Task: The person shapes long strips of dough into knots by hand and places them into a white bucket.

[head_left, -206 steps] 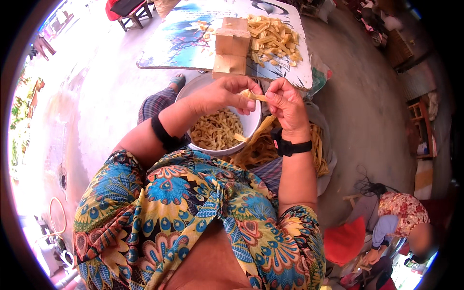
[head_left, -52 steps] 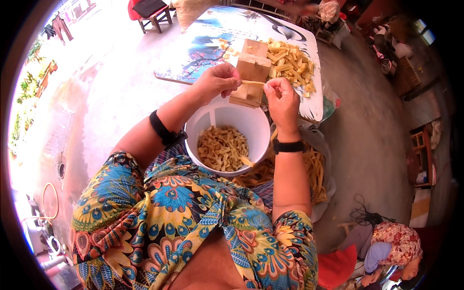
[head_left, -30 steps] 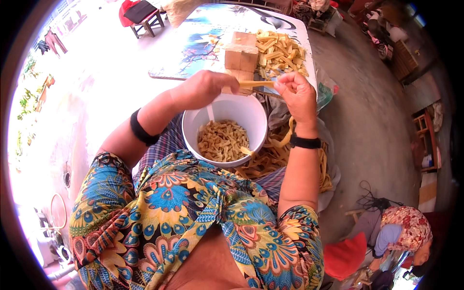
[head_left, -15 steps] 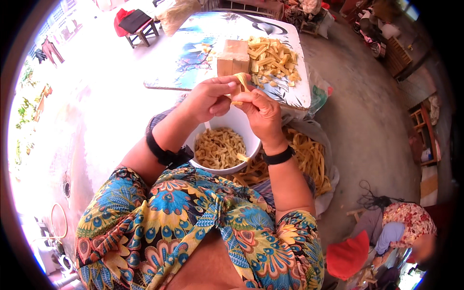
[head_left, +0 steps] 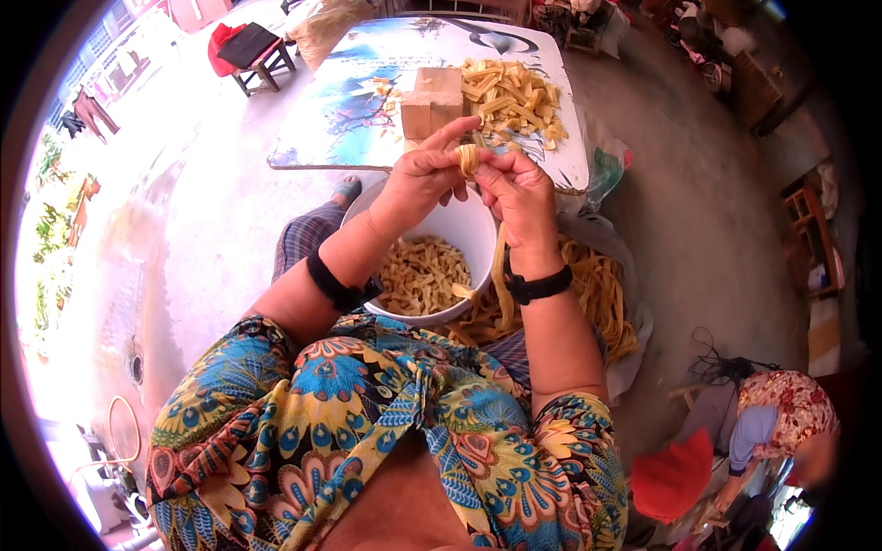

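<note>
Over a white bucket (head_left: pixel 476 227), both my hands meet on a flat yellow strip (head_left: pixel 469 160) that is looped over on itself. My left hand (head_left: pixel 415 188) pinches the loop between thumb and fingers, with the index finger stretched out above it. The fingers of my right hand (head_left: pixel 524 196) are closed on the strip's other side, and part of the strip hangs below that hand. Small twisted yellow pieces (head_left: pixel 425 275) fill the bottom of the bucket. Long yellow strips (head_left: pixel 599 296) lie in a grey bag to the right of the bucket.
Ahead stands a low table (head_left: pixel 354 69) with a printed top. On it are a wooden block (head_left: pixel 432 103) and a pile of short yellow strips (head_left: pixel 511 96). A small stool (head_left: pixel 262 64) is at the far left. Another person (head_left: pixel 781 413) bends over at the lower right, near a red cloth (head_left: pixel 672 477).
The strip, earlier raised between my fingertips, is now a tighter rounded loop. My left index finger has stretched out, and my right hand has shifted slightly right.
</note>
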`<state>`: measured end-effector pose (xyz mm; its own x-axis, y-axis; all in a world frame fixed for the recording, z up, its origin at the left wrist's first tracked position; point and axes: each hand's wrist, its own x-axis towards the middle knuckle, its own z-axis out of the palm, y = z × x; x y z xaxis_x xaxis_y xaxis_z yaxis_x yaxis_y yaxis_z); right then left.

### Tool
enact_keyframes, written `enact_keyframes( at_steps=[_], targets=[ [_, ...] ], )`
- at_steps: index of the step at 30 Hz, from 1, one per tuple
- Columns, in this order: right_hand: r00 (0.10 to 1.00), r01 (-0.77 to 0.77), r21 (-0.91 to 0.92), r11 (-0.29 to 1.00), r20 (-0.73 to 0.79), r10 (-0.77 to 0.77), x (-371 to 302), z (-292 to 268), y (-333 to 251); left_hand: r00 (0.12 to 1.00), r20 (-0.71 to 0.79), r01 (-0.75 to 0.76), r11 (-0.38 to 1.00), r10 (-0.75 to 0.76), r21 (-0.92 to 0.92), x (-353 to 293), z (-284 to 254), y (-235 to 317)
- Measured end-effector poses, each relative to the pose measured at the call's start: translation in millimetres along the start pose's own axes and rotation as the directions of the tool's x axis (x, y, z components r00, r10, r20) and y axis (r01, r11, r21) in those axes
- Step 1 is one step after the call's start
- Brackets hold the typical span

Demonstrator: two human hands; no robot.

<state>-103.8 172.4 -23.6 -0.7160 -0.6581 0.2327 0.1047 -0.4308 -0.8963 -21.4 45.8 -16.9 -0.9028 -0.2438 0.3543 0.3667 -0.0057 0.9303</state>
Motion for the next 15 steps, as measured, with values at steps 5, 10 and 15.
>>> enact_keyframes(
  at_steps=[5,10,15],
  targets=[
    [0.949,0.315,-0.516,0.797,0.194,-0.249,-4,-5,-7,0.850,0.206,-0.442,0.443,0.485,0.780,-1,-18,-7],
    [0.924,0.377,-0.746,0.549,0.342,-0.170,-10,-12,-32,0.999,-0.019,-0.017,0.778,0.037,0.628,-19,-10,4],
    [0.931,0.126,-0.282,0.951,0.364,-0.015,-8,-14,-29,0.878,0.199,0.478,0.820,-0.436,-0.315,-24,3,11]
  ],
)
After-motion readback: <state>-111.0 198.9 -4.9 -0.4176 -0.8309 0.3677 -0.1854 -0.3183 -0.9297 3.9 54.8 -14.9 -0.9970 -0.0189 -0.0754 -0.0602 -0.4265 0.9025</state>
